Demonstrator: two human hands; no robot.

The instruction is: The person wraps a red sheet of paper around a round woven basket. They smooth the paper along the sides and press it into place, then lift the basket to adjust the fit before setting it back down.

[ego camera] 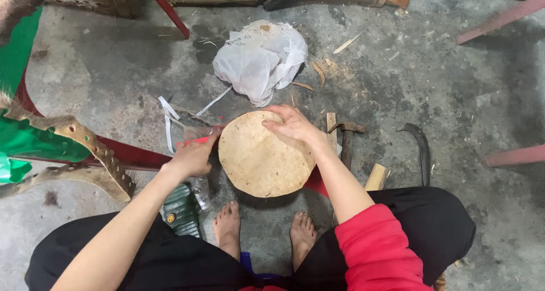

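A round tan disc of stiff hide [258, 157] lies on the concrete floor in front of my bare feet. My right hand [292, 125] rests flat on its upper right part, fingers spread over the edge. My left hand [192, 156] is closed at the disc's left edge, gripping a small red-handled tool [200, 139] whose tip I cannot see clearly. A red piece [314, 183] shows from under the disc's lower right.
A crumpled white plastic bag [261, 58] lies beyond the disc. A hammer [347, 137], wooden sticks [376, 177] and a curved dark blade [421, 146] lie to the right. Perforated hide strips [85, 140], green sheet and a red frame stand at left. White tape strips [168, 120] lie nearby.
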